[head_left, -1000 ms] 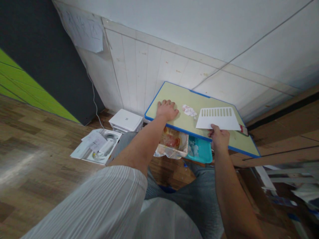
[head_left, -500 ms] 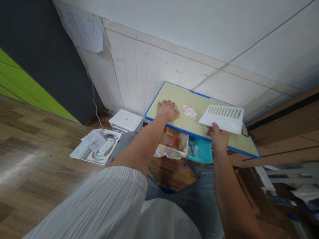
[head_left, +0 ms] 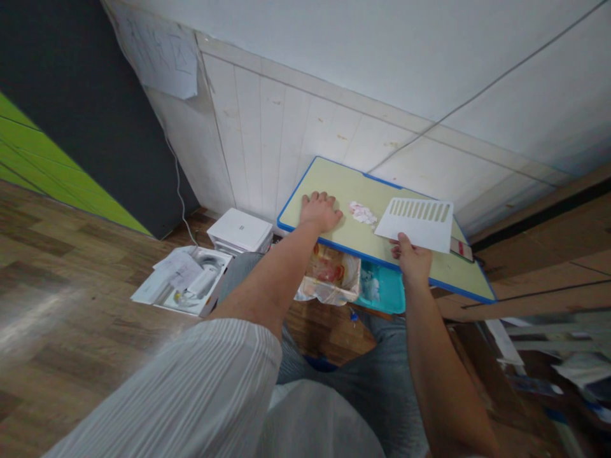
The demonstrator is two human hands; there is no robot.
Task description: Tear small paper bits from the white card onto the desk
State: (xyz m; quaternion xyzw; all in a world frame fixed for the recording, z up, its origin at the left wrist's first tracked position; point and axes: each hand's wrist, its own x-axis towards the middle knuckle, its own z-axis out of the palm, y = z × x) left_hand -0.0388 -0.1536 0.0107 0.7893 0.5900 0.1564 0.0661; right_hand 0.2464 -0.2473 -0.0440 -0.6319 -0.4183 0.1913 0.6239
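My left hand rests flat, palm down, on the left part of a small yellow-green table with a blue rim. My right hand grips the near edge of a white slotted sheet and holds it just above the table's right half. A small heap of pink and white crumpled bits lies on the table between the two hands, to the left of the sheet.
Under the table's front edge sit a bag-lined bin and a teal bin. A white box and an open package with white parts lie on the wooden floor at the left. White panelled wall stands behind; clutter lies at the right.
The white sheet rose and tilted, then came back down and shifted slightly left toward the heap. My left hand has stayed flat on the table.
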